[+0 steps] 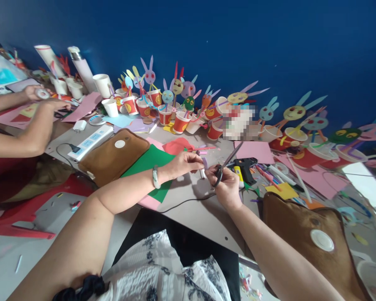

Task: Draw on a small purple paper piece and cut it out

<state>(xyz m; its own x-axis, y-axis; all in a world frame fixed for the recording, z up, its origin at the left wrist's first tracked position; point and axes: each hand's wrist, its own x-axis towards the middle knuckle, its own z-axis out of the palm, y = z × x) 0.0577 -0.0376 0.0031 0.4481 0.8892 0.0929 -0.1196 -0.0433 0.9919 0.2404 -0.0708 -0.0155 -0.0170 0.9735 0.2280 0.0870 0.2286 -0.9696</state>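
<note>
A pair of scissors (230, 156) with black handles rests in my right hand (227, 186), its blades pointing up and away. The fingers of that hand are closed round the handles. Close beside it, my left hand (185, 164) is closed in a pinch. A small strip of purple paper (205, 162) stands between the fingertips of both hands; which hand carries it is hard to tell. Under my left forearm lies a green paper sheet (153, 165). Red paper (178, 145) lies just beyond my left hand. A black glue gun (247, 169) sits right of my right hand.
Paper cups with rabbit-faced paper figures (181, 121) line the wall. Brown cushion-like pouches (115, 154) lie at both sides. A white power strip (92, 142) is at left, near a co-worker's arms (25, 129). A black cord (184, 202) crosses the table's front.
</note>
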